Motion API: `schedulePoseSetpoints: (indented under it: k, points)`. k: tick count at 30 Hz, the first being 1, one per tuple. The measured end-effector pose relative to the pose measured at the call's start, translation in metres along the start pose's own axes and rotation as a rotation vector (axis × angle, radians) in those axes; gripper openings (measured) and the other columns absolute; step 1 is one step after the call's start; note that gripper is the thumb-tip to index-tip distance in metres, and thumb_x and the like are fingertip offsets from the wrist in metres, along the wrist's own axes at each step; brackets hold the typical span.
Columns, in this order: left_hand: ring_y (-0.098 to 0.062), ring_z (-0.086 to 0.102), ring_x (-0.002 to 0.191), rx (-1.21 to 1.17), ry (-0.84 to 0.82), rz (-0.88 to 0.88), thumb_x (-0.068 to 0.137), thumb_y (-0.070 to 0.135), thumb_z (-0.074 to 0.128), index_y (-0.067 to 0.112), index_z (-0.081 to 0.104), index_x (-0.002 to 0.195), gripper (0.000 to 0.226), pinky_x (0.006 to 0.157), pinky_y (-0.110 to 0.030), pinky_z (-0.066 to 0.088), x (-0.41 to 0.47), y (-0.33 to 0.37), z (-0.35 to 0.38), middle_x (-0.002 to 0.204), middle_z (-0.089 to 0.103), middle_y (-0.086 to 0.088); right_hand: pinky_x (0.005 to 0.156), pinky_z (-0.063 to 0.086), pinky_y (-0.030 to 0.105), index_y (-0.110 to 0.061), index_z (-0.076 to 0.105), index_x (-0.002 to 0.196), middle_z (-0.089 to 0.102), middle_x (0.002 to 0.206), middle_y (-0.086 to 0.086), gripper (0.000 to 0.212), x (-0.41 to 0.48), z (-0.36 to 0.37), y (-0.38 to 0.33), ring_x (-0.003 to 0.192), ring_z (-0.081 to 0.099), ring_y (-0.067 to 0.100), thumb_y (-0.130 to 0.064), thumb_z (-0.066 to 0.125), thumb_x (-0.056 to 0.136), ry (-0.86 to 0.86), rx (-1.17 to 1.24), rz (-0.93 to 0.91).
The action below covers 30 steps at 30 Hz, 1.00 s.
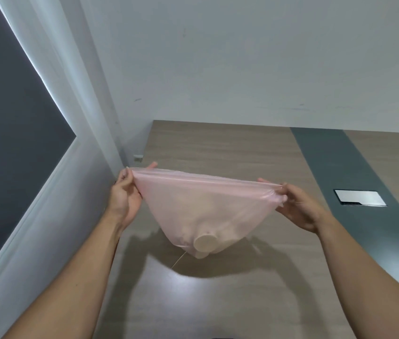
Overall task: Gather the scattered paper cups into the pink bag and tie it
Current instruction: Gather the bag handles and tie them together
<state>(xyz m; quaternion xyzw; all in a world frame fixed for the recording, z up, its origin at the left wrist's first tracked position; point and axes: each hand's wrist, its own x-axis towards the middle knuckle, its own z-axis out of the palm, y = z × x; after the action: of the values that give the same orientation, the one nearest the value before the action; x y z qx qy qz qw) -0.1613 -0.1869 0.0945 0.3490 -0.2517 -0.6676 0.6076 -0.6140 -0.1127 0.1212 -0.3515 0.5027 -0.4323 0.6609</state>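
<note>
The head camera is looking down at two bare arms reaching out over a wooden tabletop (218,148). The person is holding the pink bag (205,206) up in the air above it. The left hand (125,199) is pinching one end of the bag's top edge. The right hand (298,209) is pinching the other end.

The top edge is stretching into a flat, tight line between the hands. I think this is shutting the bag's mouth and making two ends to tie.

The paper cups (204,242) are sitting inside, down at the bottom. One round cup base is pushing against the thin plastic. Their weight is making the bag hang down to a point.

The knot is not yet made. A shiny metal cover (360,197) is lying in the tabletop's grey strip (328,162), near the right hand.
</note>
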Motion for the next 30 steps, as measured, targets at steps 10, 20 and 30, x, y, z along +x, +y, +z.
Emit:
schedulePoseSetpoints:
  k: [10,20,30]
  points:
    - [0.003,0.041,0.049,0.674,-0.301,0.003,0.114,0.058,0.052,0.030,0.067,0.105,0.033,0.050,-0.015,0.037,-0.004,-0.029,0.039,0.063,0.044,0.020,0.085,0.054,0.030,-0.026,0.053,0.066,0.055,0.069,-0.006,0.039,0.005,0.046,0.013,0.076,0.062,0.018,-0.010,0.044,0.100,0.012,0.568,-0.114]
    - [-0.014,0.070,0.100,1.822,-0.789,-0.042,0.078,0.089,0.075,0.049,0.081,0.129,0.066,0.080,-0.033,0.051,-0.028,-0.064,0.058,0.118,0.085,0.013,0.091,0.059,0.038,-0.015,0.042,0.073,0.048,0.078,0.015,0.025,0.001,0.081,0.007,0.079,0.061,0.032,-0.002,0.049,0.093,-0.076,0.097,-0.144]
    - [-0.021,0.070,0.090,1.596,-0.742,-0.038,0.101,0.058,0.047,0.026,0.079,0.104,0.045,0.087,-0.045,0.057,-0.038,-0.061,0.064,0.098,0.079,0.001,0.074,0.045,0.033,0.004,0.048,0.074,0.065,0.084,0.009,0.028,-0.005,0.098,0.005,0.080,0.062,0.021,-0.011,0.058,0.095,-0.137,-0.231,-0.131]
